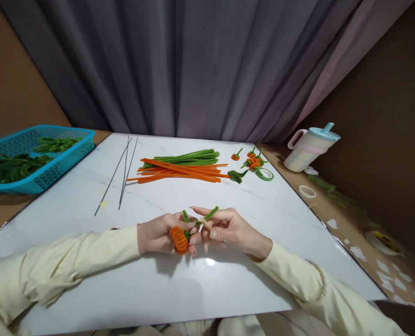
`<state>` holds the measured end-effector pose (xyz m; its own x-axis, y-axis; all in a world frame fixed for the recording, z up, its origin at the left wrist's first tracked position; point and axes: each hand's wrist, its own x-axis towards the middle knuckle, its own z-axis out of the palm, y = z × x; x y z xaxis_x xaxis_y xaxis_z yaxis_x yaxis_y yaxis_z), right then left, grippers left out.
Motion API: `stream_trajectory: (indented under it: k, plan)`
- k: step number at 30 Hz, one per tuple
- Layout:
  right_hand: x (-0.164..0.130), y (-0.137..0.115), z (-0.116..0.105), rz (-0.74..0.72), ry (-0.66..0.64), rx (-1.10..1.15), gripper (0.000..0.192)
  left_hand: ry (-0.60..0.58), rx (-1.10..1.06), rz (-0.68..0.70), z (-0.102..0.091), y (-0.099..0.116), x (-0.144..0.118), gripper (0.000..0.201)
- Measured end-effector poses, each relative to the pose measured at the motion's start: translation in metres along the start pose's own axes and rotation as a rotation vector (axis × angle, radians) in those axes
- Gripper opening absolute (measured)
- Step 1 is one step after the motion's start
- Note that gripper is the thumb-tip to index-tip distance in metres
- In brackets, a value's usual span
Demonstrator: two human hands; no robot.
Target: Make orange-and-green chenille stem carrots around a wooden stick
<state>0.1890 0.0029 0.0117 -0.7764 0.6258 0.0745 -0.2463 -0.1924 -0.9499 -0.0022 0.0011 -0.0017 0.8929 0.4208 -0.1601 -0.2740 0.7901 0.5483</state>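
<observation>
Readable inscriptions: none; no text, label, brand, number or sign is showing legibly on the white table [123,289] or on anything lying on or beside it.

This looks like a small craft corner, with fuzzy green stems [189,157], fuzzy orange stems [179,174] and a round green tape roll [260,175] on a white marble-patterned tabletop [123,291] before a pleated grey fabric curtain [158,70].

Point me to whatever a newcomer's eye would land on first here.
Probably the ridged orange piece held in the left hand, low and near the picture's centre. Next, the bright orange sticks lying by the green sticks beyond the hands, on the white tabletop. The blue basket stands out at the far left.
</observation>
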Motion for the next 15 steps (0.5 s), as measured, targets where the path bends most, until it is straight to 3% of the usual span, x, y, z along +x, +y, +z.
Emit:
stream_trajectory:
  k: [3,6,15]
  plan:
    - [0.001,0.000,0.002,-0.001,-0.041,0.041,0.026,-0.027,-0.001,0.001,-0.002,-0.004,0.001,0.024]
    - [0.000,0.001,0.006,-0.006,-0.038,0.057,0.029,-0.032,-0.004,-0.012,-0.002,-0.008,0.002,0.021]
    - [-0.002,-0.001,0.013,-0.069,-0.023,-0.086,0.026,-0.065,-0.015,-0.059,-0.004,-0.011,0.001,0.022]
